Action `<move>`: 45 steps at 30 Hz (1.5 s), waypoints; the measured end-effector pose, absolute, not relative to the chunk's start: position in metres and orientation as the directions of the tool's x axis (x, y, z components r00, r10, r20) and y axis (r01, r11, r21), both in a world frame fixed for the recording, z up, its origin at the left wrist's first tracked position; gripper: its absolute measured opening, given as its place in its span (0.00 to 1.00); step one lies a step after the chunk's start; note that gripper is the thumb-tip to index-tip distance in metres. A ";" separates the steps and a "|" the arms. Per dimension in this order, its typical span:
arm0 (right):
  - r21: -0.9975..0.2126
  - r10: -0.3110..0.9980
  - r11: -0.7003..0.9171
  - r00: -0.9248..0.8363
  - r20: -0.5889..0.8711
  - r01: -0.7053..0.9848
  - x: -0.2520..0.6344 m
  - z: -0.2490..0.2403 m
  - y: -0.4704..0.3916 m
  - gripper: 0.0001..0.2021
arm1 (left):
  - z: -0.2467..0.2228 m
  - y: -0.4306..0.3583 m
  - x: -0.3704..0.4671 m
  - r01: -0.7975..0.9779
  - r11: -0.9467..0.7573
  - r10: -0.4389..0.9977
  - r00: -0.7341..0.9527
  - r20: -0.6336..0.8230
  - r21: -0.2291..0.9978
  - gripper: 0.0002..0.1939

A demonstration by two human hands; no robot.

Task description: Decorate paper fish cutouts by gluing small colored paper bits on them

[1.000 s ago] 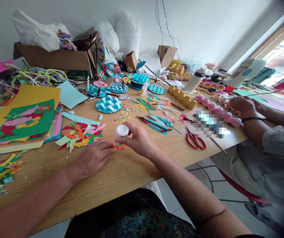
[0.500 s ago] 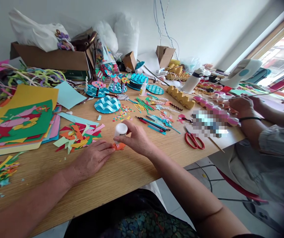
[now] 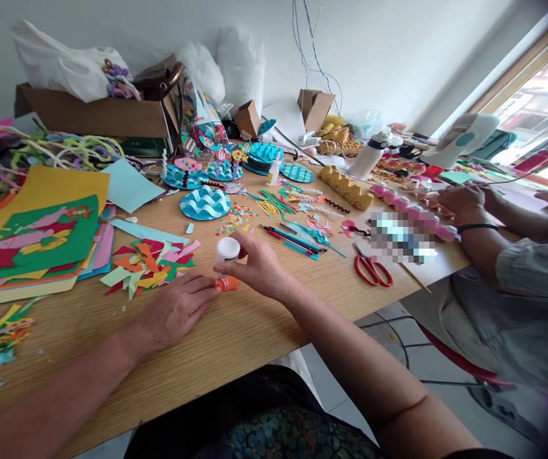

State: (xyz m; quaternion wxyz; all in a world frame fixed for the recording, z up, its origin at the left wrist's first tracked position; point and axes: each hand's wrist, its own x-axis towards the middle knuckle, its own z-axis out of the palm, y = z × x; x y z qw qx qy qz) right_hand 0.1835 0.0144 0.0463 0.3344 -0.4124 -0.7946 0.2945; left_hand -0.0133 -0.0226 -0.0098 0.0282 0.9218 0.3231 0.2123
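Note:
My right hand [image 3: 258, 266] grips a small white bottle [image 3: 227, 249] between thumb and fingers, with its round white end facing up. Directly beneath lies a small orange paper cut-out [image 3: 229, 283], perhaps a fish, partly hidden by the bottle and my fingers. My left hand [image 3: 174, 307] rests flat on the table with its fingers stretched out. Its fingertips touch the left edge of the orange cut-out. The bottle's lower end is mostly covered, so I cannot tell whether it touches the paper.
Coloured paper scraps [image 3: 147, 264] lie beyond my left hand, and stacked paper sheets [image 3: 39, 236] are at left. Pens [image 3: 290, 241], red scissors [image 3: 372, 268] and a blue wavy paper disc [image 3: 205, 203] lie on the table [image 3: 255, 344]. A co-worker's hands [image 3: 465, 199] are at right.
The bottle and my right hand have shifted very slightly in the picture, along with the whole view. Both hands keep the same hold and place around the orange cut-out.

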 end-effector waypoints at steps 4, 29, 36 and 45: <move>-0.746 0.854 0.483 -0.433 0.287 0.458 0.185 0.046 0.016 0.14 | -0.012 -0.022 -0.015 0.585 -0.791 0.604 0.700 0.381 0.180 0.14; -0.749 0.862 0.459 -0.443 0.246 0.478 0.189 0.050 0.000 0.13 | -0.006 -0.023 -0.013 0.561 -0.812 0.575 0.717 0.395 0.164 0.14; -0.752 0.861 0.464 -0.437 0.259 0.468 0.191 0.048 0.001 0.14 | -0.005 -0.022 -0.012 0.566 -0.807 0.581 0.709 0.400 0.170 0.14; -0.753 0.870 0.462 -0.403 0.283 0.468 0.187 0.045 0.010 0.15 | -0.008 -0.022 -0.013 0.572 -0.804 0.584 0.710 0.394 0.162 0.14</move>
